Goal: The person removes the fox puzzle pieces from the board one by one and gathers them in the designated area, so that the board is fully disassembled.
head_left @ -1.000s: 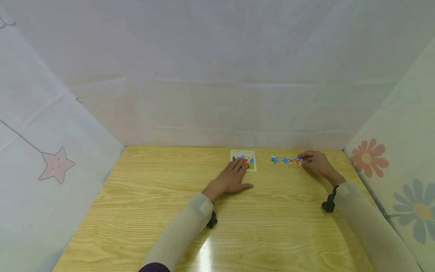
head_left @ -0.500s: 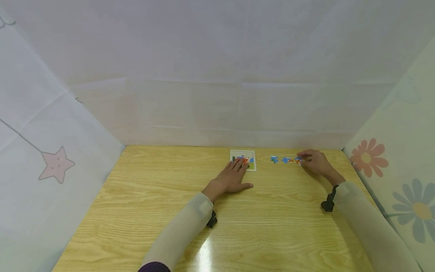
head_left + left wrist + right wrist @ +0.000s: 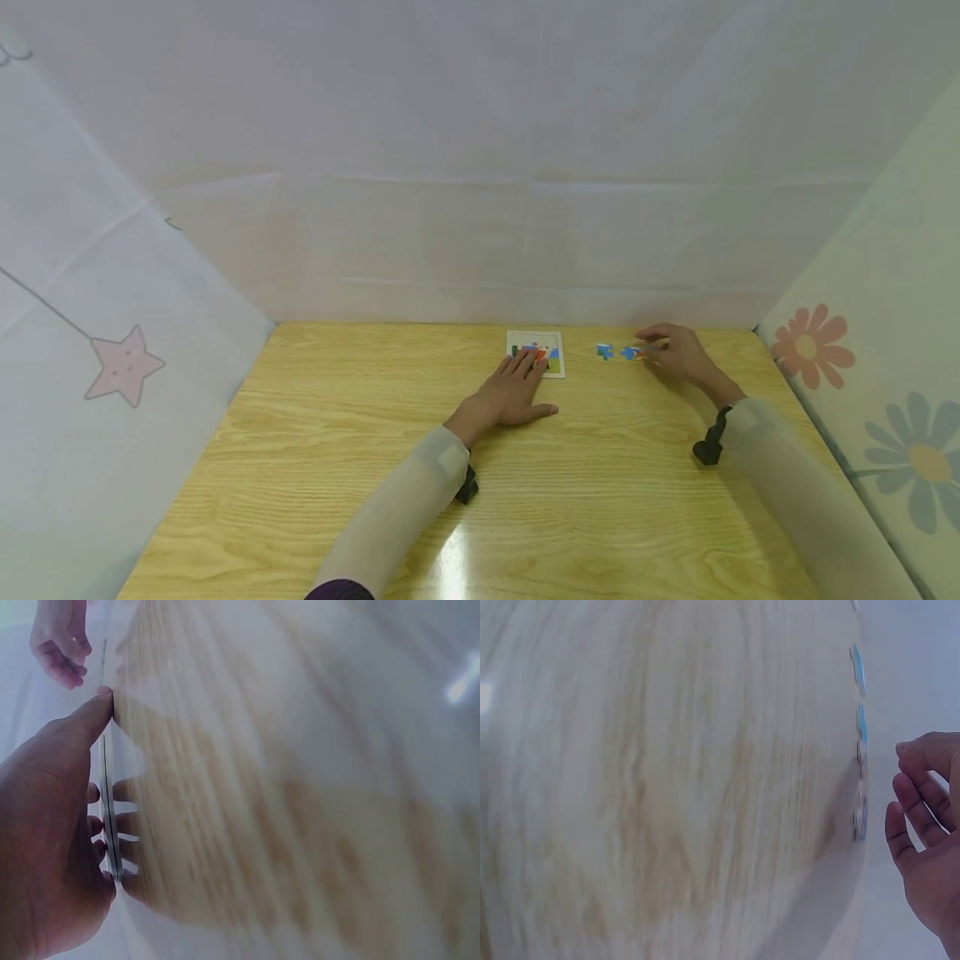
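My left hand (image 3: 510, 396) lies with straight, spread fingers on a small square jigsaw board (image 3: 517, 336), which shows a partly covered red, blue and green picture inside a pale border. In the left wrist view, the fingertips press on the thin board (image 3: 110, 817). Off to the right, my right hand (image 3: 677, 352) hovers over a row of loose jigsaw pieces, fingers loosely bent and nothing between them. A blue and green piece (image 3: 604, 352) lies at the row's left, with a blue piece (image 3: 628, 353) beside it. The rightmost piece (image 3: 860, 823) is hidden by the hand in the head view.
A wood-grain table (image 3: 360, 400) carries everything. White cloth (image 3: 405, 250) rises at its back edge and both sides, printed with a star (image 3: 126, 367) and flowers (image 3: 816, 346). Black wrist cameras (image 3: 708, 446) sit below both hands.
My right hand has moved left from the rightmost jigsaw piece, rising slightly, and now hangs over the row. The left hand has stayed on the board.
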Demonstrator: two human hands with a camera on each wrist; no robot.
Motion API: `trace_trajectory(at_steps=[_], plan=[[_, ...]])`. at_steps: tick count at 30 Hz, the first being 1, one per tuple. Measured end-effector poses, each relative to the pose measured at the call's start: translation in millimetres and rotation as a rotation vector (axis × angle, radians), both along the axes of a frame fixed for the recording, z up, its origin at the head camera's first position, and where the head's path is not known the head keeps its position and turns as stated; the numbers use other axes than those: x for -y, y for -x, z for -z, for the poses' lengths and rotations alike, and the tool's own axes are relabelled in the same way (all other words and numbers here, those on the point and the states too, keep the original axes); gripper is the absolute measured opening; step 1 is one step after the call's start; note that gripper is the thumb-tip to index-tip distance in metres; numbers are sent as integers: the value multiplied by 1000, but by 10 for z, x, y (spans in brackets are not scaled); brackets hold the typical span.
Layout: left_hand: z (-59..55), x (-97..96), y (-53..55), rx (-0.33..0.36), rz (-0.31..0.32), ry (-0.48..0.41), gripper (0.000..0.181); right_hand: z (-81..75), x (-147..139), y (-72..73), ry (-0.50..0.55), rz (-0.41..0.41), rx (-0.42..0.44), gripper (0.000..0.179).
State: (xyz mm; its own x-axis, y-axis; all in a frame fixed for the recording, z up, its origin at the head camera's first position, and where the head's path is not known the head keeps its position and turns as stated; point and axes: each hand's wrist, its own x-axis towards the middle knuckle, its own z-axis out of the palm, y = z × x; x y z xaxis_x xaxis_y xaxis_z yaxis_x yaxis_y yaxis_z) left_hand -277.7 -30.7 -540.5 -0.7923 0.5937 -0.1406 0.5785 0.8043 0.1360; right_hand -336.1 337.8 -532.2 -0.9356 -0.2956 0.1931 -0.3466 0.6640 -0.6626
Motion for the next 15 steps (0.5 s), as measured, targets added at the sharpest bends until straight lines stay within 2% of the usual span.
trace_trajectory(at_steps=[10, 15], plan=[[18, -14, -14, -23, 3, 19, 93, -54, 204, 11, 60, -49, -2, 29], [1, 2, -57, -29, 13, 36, 91, -60, 301, 19, 74, -76, 13, 31]])
